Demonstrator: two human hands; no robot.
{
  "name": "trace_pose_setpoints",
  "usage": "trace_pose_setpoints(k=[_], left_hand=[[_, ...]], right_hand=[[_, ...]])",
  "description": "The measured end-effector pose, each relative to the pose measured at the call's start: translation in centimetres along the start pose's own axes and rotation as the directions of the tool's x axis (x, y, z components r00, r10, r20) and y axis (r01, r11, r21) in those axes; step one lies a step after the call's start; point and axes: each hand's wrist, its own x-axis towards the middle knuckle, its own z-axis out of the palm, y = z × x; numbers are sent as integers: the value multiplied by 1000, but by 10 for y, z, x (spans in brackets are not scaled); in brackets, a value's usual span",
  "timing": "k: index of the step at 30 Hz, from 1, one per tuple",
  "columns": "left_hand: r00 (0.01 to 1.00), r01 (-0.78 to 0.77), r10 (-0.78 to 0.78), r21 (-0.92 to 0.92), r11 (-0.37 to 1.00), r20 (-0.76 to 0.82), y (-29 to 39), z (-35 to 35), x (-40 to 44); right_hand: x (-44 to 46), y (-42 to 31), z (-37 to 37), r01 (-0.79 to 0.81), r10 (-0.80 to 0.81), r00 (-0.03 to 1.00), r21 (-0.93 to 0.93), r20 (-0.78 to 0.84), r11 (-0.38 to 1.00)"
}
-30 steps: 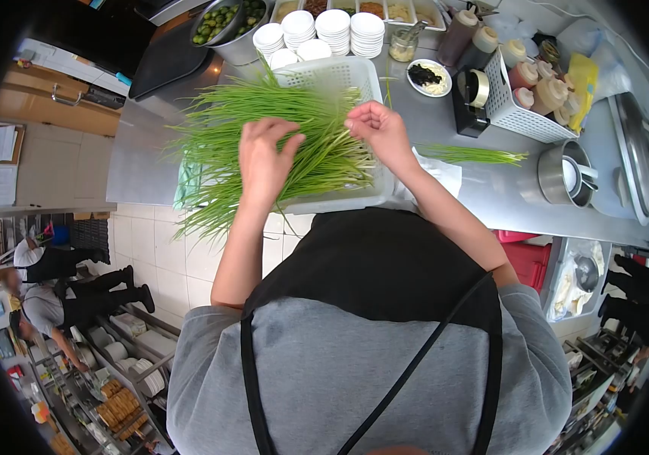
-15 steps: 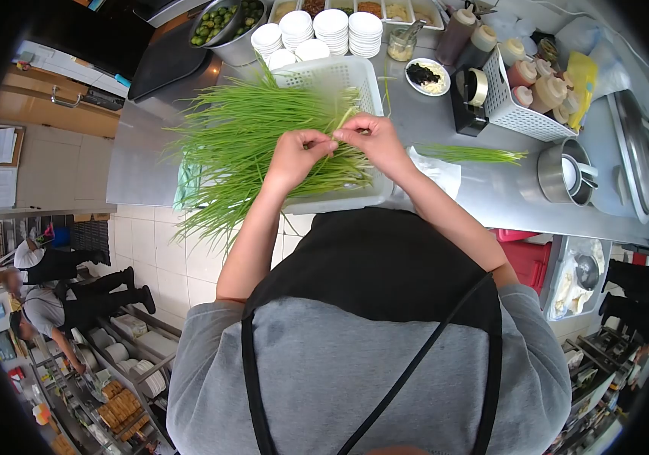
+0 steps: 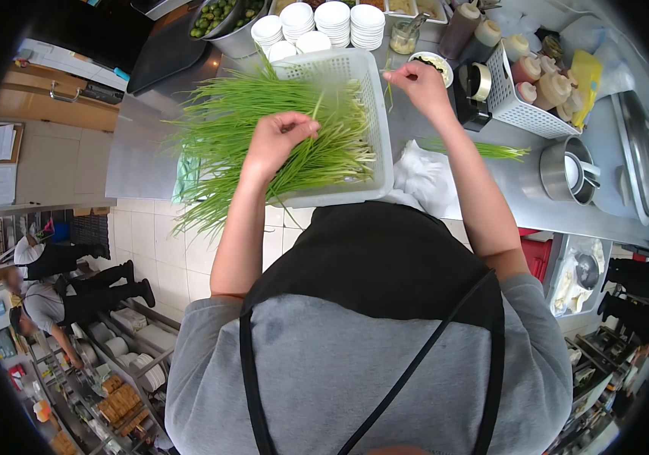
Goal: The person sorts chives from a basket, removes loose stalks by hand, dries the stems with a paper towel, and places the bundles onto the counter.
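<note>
Left hand (image 3: 276, 144) pinches a stalk (image 3: 318, 109), distant papers (image 3: 1, 144) unreadably small

long thin bright-green stalks (image 3: 245, 125) with pale whitish ends, white rectangular plastic basket (image 3: 380, 133) patterned with small holes, plain black cloth apron (image 3: 385, 258), mottled grey fabric shirt (image 3: 355, 379), stacked round white dishes (image 3: 332, 24)

A metal counter (image 3: 491, 189) bears greens (image 3: 495, 152), basket (image 3: 384, 144), pot (image 3: 553, 173).
</note>
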Motion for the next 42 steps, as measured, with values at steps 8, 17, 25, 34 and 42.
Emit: trace_pose_setpoints(k=[8, 17, 25, 34, 42], left_hand=[[930, -333, 321, -41, 942, -180, 86, -12, -18], [724, -557, 604, 235, 797, -332, 139, -17, -39], [985, -110, 113, 31, 993, -127, 9, -10, 4], [1000, 12, -14, -111, 994, -20, -8, 13, 5], [996, 77, -88, -357, 931, -16, -12, 11, 10]], right_hand=[[-1, 14, 37, 435, -412, 900, -277, 141, 857], [-32, 20, 98, 747, -542, 665, -450, 514, 489], [-17, -24, 35, 346, -334, 860, 41, 385, 937], [-10, -26, 41, -17, -195, 910, 502, 365, 865], [-31, -36, 49, -263, -31, 906, 619, 422, 740]])
